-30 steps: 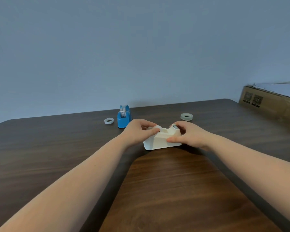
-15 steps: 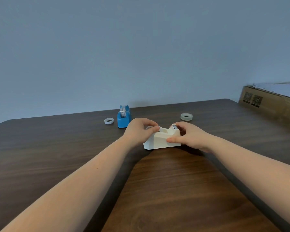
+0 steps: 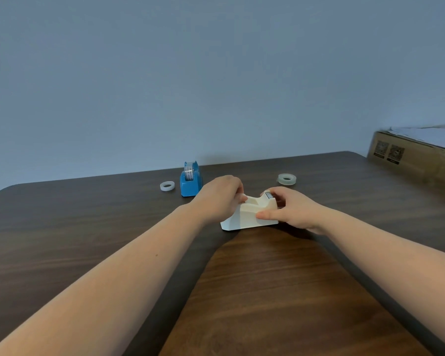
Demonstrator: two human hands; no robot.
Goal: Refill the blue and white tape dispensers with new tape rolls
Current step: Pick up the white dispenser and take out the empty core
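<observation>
The white tape dispenser (image 3: 249, 218) stands on the dark wooden table (image 3: 267, 291) at mid-view. My right hand (image 3: 290, 210) grips its cutter end from the right, thumb on the near side. My left hand (image 3: 220, 197) curls over its rear end, fingers closed on a white tape roll (image 3: 244, 198) in the slot; most of the roll is hidden. Behind, to the left, stands the blue tape dispenser (image 3: 190, 181) with a roll seated in it.
A loose tape roll (image 3: 167, 186) lies flat just left of the blue dispenser. Another roll (image 3: 287, 179) lies flat behind my right hand. A cardboard box (image 3: 416, 158) with papers on top sits at the table's far right. A bare wall rises behind the table.
My left hand's fingers have curled further down over the roll at the rear of the white dispenser, hiding more of it. My right hand and the dispenser have barely moved.
</observation>
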